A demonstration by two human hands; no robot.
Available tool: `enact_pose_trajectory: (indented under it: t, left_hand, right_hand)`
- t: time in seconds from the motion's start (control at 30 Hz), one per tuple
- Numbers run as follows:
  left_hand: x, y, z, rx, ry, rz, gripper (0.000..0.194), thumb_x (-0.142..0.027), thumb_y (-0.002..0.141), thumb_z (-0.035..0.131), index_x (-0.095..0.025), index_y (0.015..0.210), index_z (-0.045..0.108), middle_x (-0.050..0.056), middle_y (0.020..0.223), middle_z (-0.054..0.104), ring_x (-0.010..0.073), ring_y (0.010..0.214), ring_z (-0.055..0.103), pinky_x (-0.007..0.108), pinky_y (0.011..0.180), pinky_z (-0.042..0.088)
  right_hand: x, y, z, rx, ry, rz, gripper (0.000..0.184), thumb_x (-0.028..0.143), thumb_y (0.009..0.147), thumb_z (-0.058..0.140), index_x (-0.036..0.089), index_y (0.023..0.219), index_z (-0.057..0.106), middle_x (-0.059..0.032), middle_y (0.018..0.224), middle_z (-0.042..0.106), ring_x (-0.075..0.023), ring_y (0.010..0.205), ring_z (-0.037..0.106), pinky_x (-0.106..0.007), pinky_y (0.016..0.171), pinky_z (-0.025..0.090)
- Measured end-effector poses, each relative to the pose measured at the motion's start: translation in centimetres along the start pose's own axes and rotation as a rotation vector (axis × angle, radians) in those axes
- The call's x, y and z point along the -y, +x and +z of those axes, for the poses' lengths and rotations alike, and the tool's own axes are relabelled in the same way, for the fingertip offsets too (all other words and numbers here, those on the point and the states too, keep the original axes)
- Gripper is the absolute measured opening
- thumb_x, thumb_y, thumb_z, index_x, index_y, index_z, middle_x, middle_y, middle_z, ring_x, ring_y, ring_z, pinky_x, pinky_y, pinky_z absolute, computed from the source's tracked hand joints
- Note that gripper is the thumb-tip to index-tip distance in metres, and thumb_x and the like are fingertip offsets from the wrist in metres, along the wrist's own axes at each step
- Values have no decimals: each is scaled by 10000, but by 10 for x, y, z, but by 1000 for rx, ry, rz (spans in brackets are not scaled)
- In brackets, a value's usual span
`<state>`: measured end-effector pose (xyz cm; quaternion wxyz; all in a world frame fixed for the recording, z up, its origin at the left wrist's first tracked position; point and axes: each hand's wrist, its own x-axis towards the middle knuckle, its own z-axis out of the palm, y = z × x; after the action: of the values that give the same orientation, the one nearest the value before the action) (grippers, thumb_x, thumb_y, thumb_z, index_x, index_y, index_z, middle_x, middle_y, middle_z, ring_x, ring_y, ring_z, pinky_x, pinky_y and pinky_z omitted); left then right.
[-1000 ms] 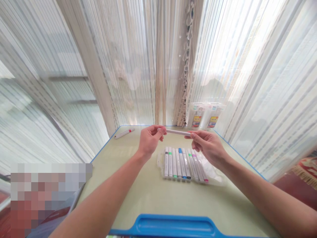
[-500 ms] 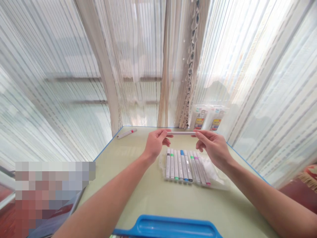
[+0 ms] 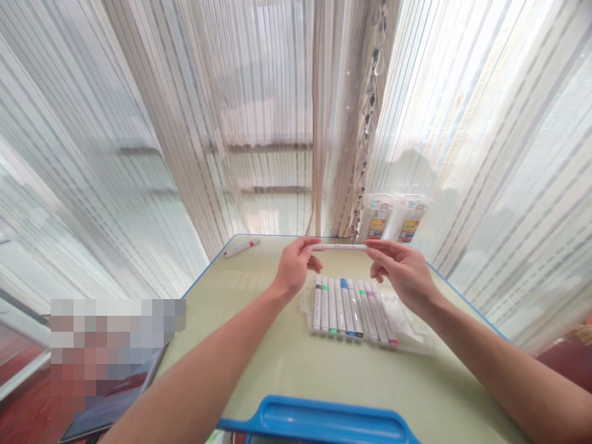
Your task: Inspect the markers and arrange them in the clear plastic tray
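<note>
A white marker pen is held level above the table between both hands. My left hand pinches its left end with thumb and fingers closed. My right hand pinches its right end the same way. Directly beneath them lies a clear plastic pack holding a row of several white markers with coloured caps, side by side on the pale green table.
A loose white marker with a red band lies at the table's far left corner. Two upright packets stand at the far right by the striped curtains. A blue handle runs along the near edge. A dark tablet sits low left.
Both hands have kept the marker pinched at its ends and turned it level. The view has drifted, so the table and hands sit slightly further right in the picture.
</note>
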<state>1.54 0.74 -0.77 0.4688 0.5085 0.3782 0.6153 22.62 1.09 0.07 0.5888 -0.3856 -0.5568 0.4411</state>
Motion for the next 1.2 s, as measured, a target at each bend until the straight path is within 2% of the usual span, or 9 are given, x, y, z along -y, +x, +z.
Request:
enact_pose_trajectory:
  t: [0.1, 0.27, 0.4, 0.63, 0.83, 0.93, 1.2]
  left_hand:
    - [1, 0, 0, 9, 26, 7, 203, -159, 867, 473, -118, 1001, 619, 26, 679, 622, 119, 517, 596, 272, 536, 513]
    - [1, 0, -2, 7, 53, 25, 201, -168, 872, 480, -124, 1015, 615, 59, 794, 665, 109, 522, 597, 271, 533, 512]
    - [1, 0, -2, 14, 87, 16, 209, -166, 883, 463, -123, 1019, 617, 21, 662, 626, 116, 518, 594, 256, 528, 502]
    - [0, 0, -3, 27, 116, 43, 222, -156, 890, 447, -113, 1030, 615, 102, 952, 685, 81, 511, 584, 243, 516, 488]
    - [-1, -1, -3, 31, 149, 35, 226, -145, 895, 442, -107, 1046, 605, 118, 995, 695, 71, 515, 582, 218, 493, 460]
    - [-1, 0, -3, 34, 165, 36, 224, -140, 892, 446, -108, 1039, 612, 103, 959, 692, 72, 517, 583, 216, 490, 460]
    - [1, 1, -5, 30, 226, 51, 228, -129, 879, 479, -100, 1041, 637, 26, 694, 634, 94, 520, 586, 213, 484, 461]
  right_hand:
    - [0, 0, 0, -4, 5, 1, 358, 368, 691, 814, 136, 948, 722, -8, 551, 629, -122, 430, 549, -238, 381, 375]
    - [-2, 1, -1, 11, -10, -2, 351, 360, 706, 803, 130, 957, 717, -15, 590, 647, -115, 427, 553, -237, 383, 381]
    - [-4, 2, -2, 10, -7, -3, 347, 352, 709, 803, 128, 959, 714, -11, 583, 645, -111, 419, 549, -232, 380, 380]
    - [-7, 5, -4, 12, -17, -2, 379, 373, 717, 799, 125, 987, 706, -12, 571, 650, -105, 411, 536, -225, 373, 388]
    - [-8, 5, -6, 21, -31, 2, 391, 387, 723, 792, 120, 994, 706, -2, 528, 625, -107, 412, 533, -222, 376, 385]
    - [-8, 5, -6, 12, -24, 1, 388, 385, 710, 801, 124, 980, 707, -12, 584, 649, -100, 415, 536, -222, 375, 386]
    - [-5, 2, -4, 22, -69, 8, 388, 386, 700, 801, 124, 971, 710, -15, 604, 652, -94, 412, 538, -222, 383, 393]
